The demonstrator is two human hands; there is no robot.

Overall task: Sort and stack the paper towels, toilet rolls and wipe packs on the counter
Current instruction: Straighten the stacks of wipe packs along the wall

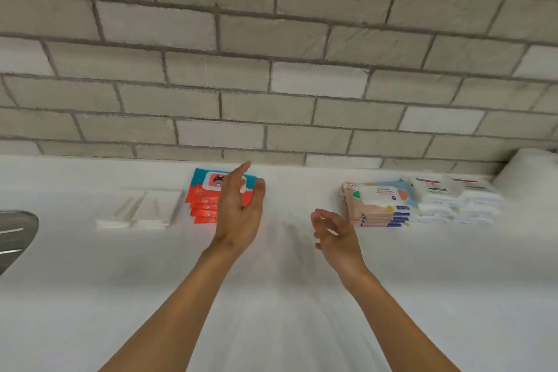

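While both hands hover empty, left hand (238,208) with fingers spread over the red wipe-pack stack (205,202) at the worktop (271,311) back, a careless nudge could topple it; right hand (335,235) loosely curled.

I see the surface (90,296) filling the lower half of the frame, the brick wall (271,54) behind it. Along the wall, left to right: a flat tissue stack (142,208), a wipe pack stack (205,199) at centre, another wipe stack (377,205), then small packs (456,199). A roll (528,172) sits far right, a sink edge (15,232) far left.
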